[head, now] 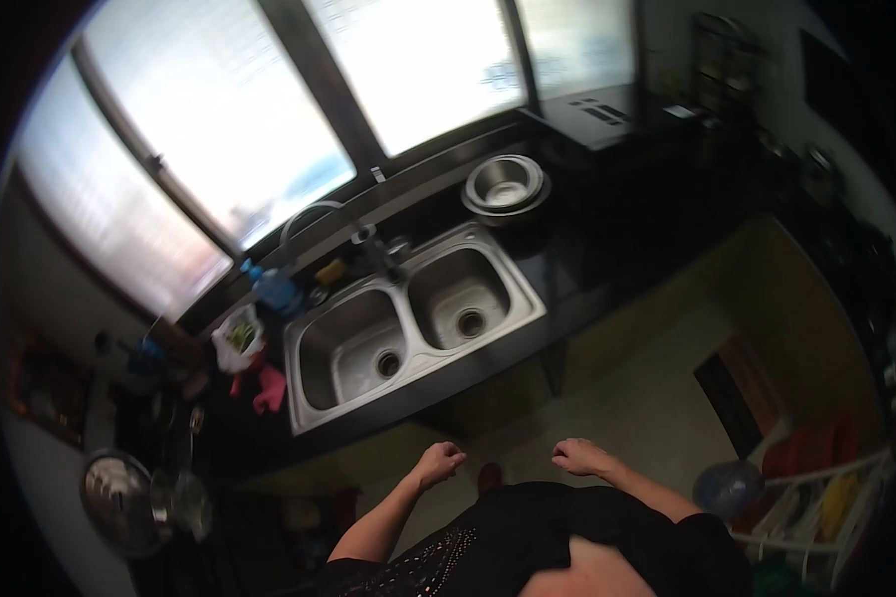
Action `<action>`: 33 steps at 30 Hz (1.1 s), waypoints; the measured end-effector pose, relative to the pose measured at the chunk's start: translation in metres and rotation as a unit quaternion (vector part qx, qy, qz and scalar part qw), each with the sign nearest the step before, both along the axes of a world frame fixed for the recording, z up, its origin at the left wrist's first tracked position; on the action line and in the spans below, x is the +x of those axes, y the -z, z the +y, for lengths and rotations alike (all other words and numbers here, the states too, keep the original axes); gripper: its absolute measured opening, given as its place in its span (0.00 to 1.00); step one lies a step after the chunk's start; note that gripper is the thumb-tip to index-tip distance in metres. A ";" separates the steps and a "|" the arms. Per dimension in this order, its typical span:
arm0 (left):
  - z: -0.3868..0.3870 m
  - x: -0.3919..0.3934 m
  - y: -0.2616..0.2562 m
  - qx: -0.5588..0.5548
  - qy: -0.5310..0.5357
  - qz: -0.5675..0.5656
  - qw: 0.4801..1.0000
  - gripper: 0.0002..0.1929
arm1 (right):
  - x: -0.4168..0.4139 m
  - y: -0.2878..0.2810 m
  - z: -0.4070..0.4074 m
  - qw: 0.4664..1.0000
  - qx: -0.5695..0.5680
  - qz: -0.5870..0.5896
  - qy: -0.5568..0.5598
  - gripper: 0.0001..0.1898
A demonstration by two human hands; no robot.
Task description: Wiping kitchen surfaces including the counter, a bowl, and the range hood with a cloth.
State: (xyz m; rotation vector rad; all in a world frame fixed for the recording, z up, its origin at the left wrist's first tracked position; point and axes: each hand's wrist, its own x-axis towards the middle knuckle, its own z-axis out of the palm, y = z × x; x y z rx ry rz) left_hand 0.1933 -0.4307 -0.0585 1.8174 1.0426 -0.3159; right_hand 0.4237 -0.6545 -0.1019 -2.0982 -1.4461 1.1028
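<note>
My left hand [440,462] hovers in front of my body, its fingers curled and nothing seen in them. To its right, my right hand [579,456] is held at about the same height, also curled with nothing visible inside. Neither hand touches the counter. Beyond them a steel double-bowl sink [418,364] is set in a dark countertop [485,380], both bowls holding nothing visible. A curved faucet [377,250] stands behind it. Nested steel bowls [504,190] sit on the counter past the sink's right end.
Left of the sink are a blue pump bottle [278,292], a white plastic bag with greens [239,339] and pink gloves or cloth [271,388]. A yellow sponge [331,271] lies behind it. A white rack [814,515] stands at lower right, a round metal lid [118,496] at lower left.
</note>
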 end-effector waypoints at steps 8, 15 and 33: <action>0.149 -0.124 0.038 0.303 -0.187 -0.044 0.933 0.14 | -0.043 -0.008 0.088 0.993 -0.021 -0.010 -0.118 0.17; 0.307 -0.209 0.021 0.405 -0.233 0.112 0.877 0.22 | -0.091 -0.014 0.164 0.999 -0.043 -0.009 -0.030 0.18; 0.353 -0.240 0.067 0.500 -0.310 0.242 0.771 0.24 | -0.119 -0.003 0.163 0.996 -0.052 -0.016 0.069 0.19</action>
